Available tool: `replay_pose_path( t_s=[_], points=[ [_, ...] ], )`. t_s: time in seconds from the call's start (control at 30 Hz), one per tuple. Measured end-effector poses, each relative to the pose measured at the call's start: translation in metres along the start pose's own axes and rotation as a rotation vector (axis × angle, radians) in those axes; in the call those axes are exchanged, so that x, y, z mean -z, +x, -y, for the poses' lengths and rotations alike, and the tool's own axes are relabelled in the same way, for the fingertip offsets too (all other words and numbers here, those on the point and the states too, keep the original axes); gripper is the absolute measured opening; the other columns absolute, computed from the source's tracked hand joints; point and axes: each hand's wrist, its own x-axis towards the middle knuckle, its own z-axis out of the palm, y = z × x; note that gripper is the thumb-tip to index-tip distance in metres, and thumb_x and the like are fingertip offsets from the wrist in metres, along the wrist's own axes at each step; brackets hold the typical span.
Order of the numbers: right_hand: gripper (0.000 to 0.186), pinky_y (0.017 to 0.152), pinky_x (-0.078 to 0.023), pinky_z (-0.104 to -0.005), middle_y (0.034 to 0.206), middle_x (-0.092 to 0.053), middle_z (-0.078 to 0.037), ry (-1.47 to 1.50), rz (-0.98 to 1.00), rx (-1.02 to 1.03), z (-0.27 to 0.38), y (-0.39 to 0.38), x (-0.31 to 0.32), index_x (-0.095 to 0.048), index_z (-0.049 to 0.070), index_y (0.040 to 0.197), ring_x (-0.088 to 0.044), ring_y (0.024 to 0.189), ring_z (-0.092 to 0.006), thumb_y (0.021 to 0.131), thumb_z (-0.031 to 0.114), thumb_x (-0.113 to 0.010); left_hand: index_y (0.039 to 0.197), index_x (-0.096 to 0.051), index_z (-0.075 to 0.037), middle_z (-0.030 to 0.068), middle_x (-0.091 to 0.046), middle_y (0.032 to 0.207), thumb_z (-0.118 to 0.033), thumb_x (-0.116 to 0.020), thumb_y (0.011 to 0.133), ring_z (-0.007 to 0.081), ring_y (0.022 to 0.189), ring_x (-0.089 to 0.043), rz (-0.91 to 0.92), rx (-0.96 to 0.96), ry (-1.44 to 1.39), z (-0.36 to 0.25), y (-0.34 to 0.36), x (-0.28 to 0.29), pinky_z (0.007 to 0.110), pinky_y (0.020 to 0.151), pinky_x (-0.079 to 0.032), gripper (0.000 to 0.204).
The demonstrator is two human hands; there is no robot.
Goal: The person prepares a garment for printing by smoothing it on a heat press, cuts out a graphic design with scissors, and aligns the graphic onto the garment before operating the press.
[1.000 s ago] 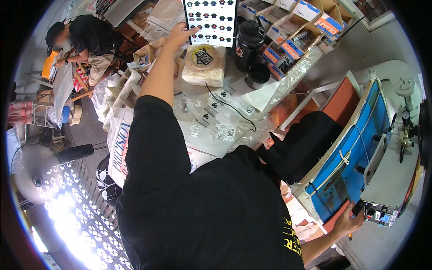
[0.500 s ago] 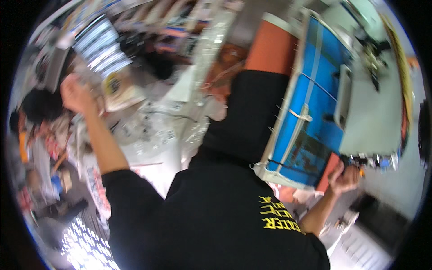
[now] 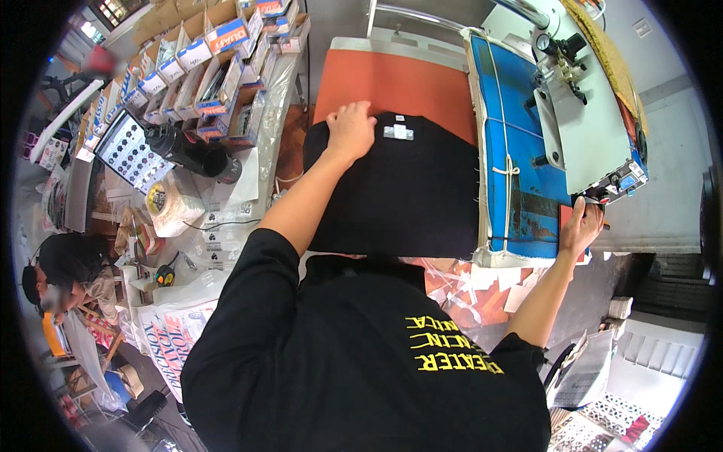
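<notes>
A black T-shirt [image 3: 407, 196] lies spread on the orange platen pad [image 3: 392, 75] in front of me, its collar and neck label at the far end. My left hand [image 3: 352, 129] rests on the shirt's far left shoulder, fingers slightly bent and partly spread over the cloth beside the collar. To the right stands a heat press [image 3: 602, 135] with a pale upper plate. My right hand [image 3: 581, 227] is closed around its handle below the control box [image 3: 621, 181]; the handle is mostly hidden by the fingers. A blue padded platen [image 3: 520, 173] tied with cord lies between.
On the left bench, boxes of supplies [image 3: 196, 56], a tablet [image 3: 134, 151], a black bottle [image 3: 177, 147] and a tape roll [image 3: 158, 197] stand near plastic wrap. Another person [image 3: 71, 260] is at far left. Paper scraps [image 3: 482, 279] lie below the press.
My left hand has moved right from above the left bench onto the black T-shirt. The view has swung and become sharp. My right hand stays at the press handle.
</notes>
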Motion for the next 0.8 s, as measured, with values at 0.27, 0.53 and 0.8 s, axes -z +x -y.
replay_pose_path(
  t_s=[0.27, 0.53, 0.8],
  points=[
    [0.042, 0.1, -0.039, -0.0475, 0.088, -0.07, -0.013, -0.073, -0.061, -0.073, -0.061, 0.009, -0.032, -0.07, -0.001, 0.078, -0.06, 0.1, -0.0345, 0.098, 0.033, -0.055, 0.092, -0.064, -0.003, 0.0115, -0.069, 0.09, -0.01, -0.068, 0.088, 0.0315, 0.089, -0.069, 0.415, 0.166, -0.231, 0.006, 0.03, -0.004, 0.044, 0.079, -0.055, 0.009],
    [0.047, 0.089, -0.048, -0.0471, 0.103, -0.068, -0.014, -0.682, -0.01, 0.172, -0.249, -0.04, -0.047, -0.069, 0.004, 0.109, -0.062, 0.095, -0.0346, 0.096, 0.046, -0.055, 0.099, -0.075, -0.005, 0.0166, -0.073, 0.096, -0.02, -0.07, 0.082, 0.0282, 0.09, -0.071, 0.225, -0.129, -0.656, -0.226, 0.043, 0.02, 0.039, 0.08, -0.056, 0.024],
    [0.047, 0.078, -0.047, -0.0535, 0.087, -0.069, -0.022, -0.127, -0.033, -0.064, -0.202, 0.005, -0.051, -0.071, -0.001, 0.083, -0.061, 0.083, -0.0425, 0.103, 0.03, -0.043, 0.107, -0.066, 0.002, 0.0168, -0.069, 0.099, -0.001, -0.061, 0.082, 0.0284, 0.093, -0.069, 0.331, -0.1, -1.209, -0.362, -0.055, -0.133, 0.04, 0.079, -0.055, 0.026]
  ],
)
